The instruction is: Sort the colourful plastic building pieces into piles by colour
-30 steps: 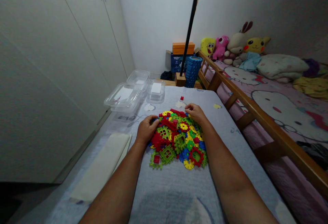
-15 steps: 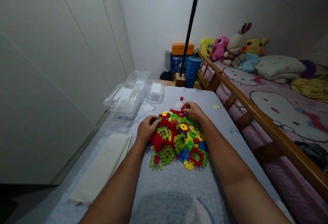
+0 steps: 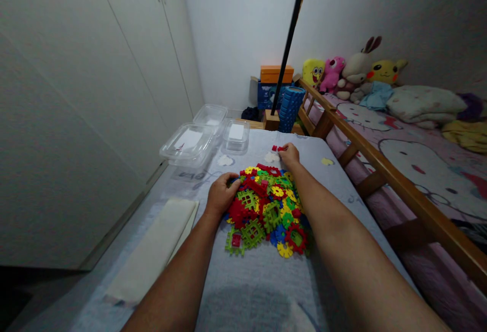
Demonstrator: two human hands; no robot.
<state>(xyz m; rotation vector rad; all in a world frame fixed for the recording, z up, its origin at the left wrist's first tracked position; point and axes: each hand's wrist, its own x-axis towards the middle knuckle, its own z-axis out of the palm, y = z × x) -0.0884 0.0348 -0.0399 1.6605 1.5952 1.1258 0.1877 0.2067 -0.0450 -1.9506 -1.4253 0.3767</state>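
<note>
A heap of plastic building pieces [image 3: 262, 205] in red, green, yellow and blue lies on the cloth-covered table. My left hand [image 3: 223, 192] rests against the heap's left edge, thumb apart from the fingers and fingertips partly hidden; it appears to grip nothing. Beyond the heap, my right hand [image 3: 290, 155] pinches a small red building piece [image 3: 280, 148] close to the tabletop. Just left of it lies another small red piece [image 3: 274, 148]. Red frames, green lattice squares and yellow flower-shaped discs show on the heap's surface.
Clear plastic boxes [image 3: 188, 144] with white paper inside stand at the back left. A folded cream cloth [image 3: 155, 251] lies left of my left forearm. Along the right side runs a wooden bed rail [image 3: 365, 154]. A black pole [image 3: 287, 48] rises behind the table.
My right hand has moved from the heap's far edge away from me, bringing a small red piece beside the one lying there. The left hand stays at the heap. The view has shifted slightly.
</note>
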